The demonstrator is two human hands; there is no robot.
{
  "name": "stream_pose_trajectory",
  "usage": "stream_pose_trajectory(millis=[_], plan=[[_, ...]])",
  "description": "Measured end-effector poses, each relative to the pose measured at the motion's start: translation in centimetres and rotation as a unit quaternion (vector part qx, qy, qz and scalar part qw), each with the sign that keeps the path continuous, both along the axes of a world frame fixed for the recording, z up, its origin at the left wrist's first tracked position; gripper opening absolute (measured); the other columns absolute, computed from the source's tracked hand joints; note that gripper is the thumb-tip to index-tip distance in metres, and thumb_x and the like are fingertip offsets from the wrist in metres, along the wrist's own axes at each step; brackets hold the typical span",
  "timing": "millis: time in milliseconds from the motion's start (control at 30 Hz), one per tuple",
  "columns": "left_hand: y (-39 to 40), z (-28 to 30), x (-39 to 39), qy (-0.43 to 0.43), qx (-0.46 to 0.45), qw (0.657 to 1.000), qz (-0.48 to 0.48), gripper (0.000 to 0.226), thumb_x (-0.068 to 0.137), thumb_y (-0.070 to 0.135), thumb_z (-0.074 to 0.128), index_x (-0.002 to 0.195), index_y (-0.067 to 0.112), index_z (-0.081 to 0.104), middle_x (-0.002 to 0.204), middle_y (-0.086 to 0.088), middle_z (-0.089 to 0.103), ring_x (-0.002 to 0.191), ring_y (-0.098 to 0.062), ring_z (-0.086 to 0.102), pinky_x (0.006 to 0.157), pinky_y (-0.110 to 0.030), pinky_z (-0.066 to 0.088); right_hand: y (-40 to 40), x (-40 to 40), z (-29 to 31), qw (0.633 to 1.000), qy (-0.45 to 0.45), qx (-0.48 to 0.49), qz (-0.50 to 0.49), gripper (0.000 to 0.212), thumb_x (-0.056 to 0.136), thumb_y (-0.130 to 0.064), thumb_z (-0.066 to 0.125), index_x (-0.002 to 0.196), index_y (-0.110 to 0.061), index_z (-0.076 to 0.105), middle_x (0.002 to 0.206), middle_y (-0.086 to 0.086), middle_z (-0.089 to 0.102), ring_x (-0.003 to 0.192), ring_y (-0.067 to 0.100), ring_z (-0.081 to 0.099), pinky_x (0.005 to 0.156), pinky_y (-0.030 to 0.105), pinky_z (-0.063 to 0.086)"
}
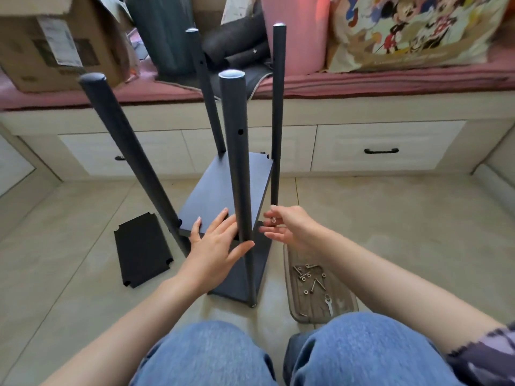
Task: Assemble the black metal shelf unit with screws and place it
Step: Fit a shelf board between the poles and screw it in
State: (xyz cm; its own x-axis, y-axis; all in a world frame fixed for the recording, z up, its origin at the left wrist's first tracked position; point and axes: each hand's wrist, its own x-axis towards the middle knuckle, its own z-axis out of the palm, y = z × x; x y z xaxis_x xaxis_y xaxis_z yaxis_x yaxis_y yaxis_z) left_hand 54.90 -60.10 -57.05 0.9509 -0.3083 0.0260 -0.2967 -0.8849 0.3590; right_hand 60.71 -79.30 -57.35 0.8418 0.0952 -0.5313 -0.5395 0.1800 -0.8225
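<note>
The half-built black shelf unit [223, 190] stands on the tiled floor in front of the knees, four poles upright, with a spare shelf panel [142, 249] lying flat to its left. The left hand [214, 243] rests with straight fingers on the middle shelf beside the near pole [237, 162], while the right hand [289, 224] pinches a small screw [273, 219] just beside that shelf's corner. The screw could slip from that pinch, or the shelf could shift off the pole's hole, since only a flat palm steadies it; the tray of screws [315, 288] sits near.
</note>
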Motion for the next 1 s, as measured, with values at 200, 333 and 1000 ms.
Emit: stream_pose_trajectory(millis=[200,333,1000], plan=[[0.1,-0.4,0.3,-0.004,0.012,1.000,-0.012,0.060,0.099,0.059,0.026,0.156,0.046,0.012,0.147,0.040,-0.004,0.151,0.002,-0.011,0.118,-0.047,-0.017,1.8,1.1,1.0,0.994,-0.009,0.110,-0.004,0.037,0.098,-0.025,0.061,0.123,0.002,0.056,0.112,0.019,0.069,0.100,0.031,0.071,0.088,0.046,0.058],[0.1,-0.7,0.3,-0.016,0.021,1.000,-0.012,0.061,0.098,0.061,0.018,0.156,0.048,0.004,0.144,0.043,-0.014,0.150,0.002,-0.015,0.117,-0.045,-0.020,2.4,1.2,0.7,0.993,-0.013,0.114,-0.016,0.033,0.096,-0.009,0.060,0.124,0.008,0.057,0.116,0.022,0.067,0.100,0.034,0.071,0.086,0.045,0.059],[0.3,-0.9,0.0,-0.081,0.014,0.997,-0.005,0.062,0.102,0.054,0.034,0.158,0.041,0.011,0.164,0.025,0.010,0.154,-0.007,-0.001,0.120,-0.045,-0.013,3.0,2.0,1.2,0.999,-0.041,0.034,-0.004,0.029,0.096,-0.002,0.059,0.123,0.010,0.056,0.114,0.025,0.067,0.098,0.036,0.070,0.087,0.050,0.058]])
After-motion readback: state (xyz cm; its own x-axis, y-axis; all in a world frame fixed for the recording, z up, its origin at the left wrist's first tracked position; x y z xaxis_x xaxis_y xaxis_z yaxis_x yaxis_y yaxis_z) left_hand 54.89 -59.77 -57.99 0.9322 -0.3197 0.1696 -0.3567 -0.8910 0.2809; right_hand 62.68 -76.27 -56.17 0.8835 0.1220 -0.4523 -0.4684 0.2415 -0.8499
